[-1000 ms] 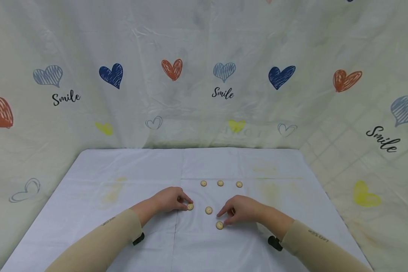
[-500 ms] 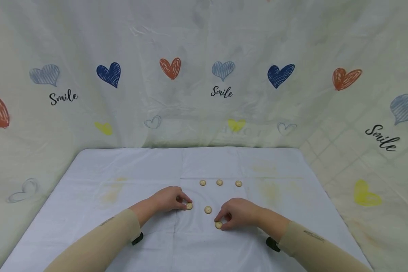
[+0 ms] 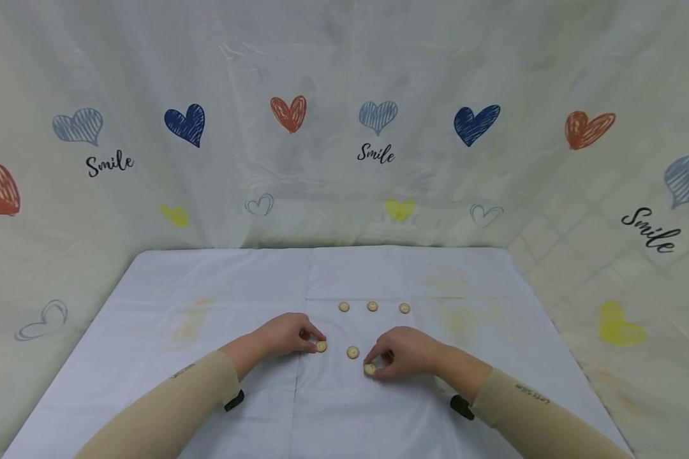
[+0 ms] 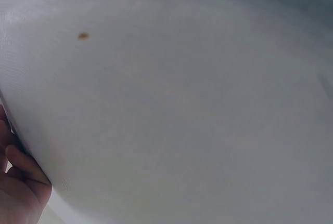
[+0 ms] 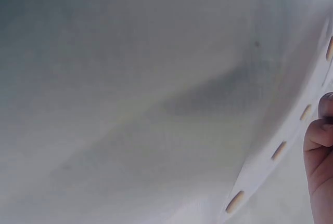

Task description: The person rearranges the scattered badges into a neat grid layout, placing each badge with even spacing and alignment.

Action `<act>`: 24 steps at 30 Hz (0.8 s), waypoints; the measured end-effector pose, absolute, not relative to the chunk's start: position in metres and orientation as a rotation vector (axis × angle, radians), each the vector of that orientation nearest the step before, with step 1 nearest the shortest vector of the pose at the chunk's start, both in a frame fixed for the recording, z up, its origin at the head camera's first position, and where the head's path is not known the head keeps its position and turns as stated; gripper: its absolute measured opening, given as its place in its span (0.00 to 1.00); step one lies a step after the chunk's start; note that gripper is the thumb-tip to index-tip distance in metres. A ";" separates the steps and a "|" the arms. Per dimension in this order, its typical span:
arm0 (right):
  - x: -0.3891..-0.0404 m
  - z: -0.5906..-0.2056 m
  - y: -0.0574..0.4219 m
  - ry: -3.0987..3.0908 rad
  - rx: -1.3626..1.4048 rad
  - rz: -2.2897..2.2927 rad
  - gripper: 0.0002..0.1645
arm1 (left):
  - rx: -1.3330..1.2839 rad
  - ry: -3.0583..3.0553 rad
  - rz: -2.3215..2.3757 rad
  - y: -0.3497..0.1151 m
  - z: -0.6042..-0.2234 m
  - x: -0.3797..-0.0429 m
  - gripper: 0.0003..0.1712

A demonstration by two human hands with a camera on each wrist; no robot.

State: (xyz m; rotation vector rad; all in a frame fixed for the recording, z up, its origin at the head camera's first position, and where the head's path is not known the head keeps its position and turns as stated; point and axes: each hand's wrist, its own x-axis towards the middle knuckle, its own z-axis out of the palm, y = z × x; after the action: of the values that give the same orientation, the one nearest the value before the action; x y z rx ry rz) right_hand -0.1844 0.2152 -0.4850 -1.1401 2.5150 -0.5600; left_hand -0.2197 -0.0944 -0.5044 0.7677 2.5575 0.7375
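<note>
In the head view my left hand (image 3: 287, 333) pinches a small round wooden disc (image 3: 321, 346) between thumb and forefinger at the table's middle. To its right my right hand (image 3: 407, 352) pinches a similar disc (image 3: 370, 369), thumb and forefinger at its edge. Between the hands a loose wooden disc (image 3: 353, 352) lies flat on the white tablecloth. Both wrist views catch only part of each hand: the left hand (image 4: 23, 187) at the lower left edge, the right hand (image 5: 321, 156) at the right edge, the held discs hidden there.
Behind the hands three more discs, the left one (image 3: 344, 306), the middle one (image 3: 372, 306) and the right one (image 3: 404, 308), lie in a row. A white cloth (image 3: 207, 280) with yellowish stains covers the table. A heart-printed curtain (image 3: 321, 166) stands behind it and at both sides.
My right thumb and forefinger have closed on the nearest disc and shifted it slightly away from me, towards the back of the table. My left hand has stayed at its disc.
</note>
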 end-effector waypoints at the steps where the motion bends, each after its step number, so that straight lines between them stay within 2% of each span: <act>1: -0.186 -0.485 0.216 2.522 -1.137 -0.558 0.12 | 0.768 2.558 0.737 -0.094 -0.504 -0.220 0.12; 17: -0.214 -0.479 0.268 2.707 -0.778 -0.581 0.10 | 0.786 2.551 0.741 -0.096 -0.504 -0.220 0.13; 24: -0.230 -0.484 0.289 2.759 -0.726 -0.563 0.11 | 0.795 2.551 0.746 -0.096 -0.506 -0.222 0.13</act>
State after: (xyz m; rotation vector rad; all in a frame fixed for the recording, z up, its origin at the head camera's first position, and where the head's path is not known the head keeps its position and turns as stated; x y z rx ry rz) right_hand -0.2297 0.2890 -0.4838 -0.7258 2.7590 -0.5628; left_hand -0.2215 -0.0962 -0.5063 0.7954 2.5513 0.7459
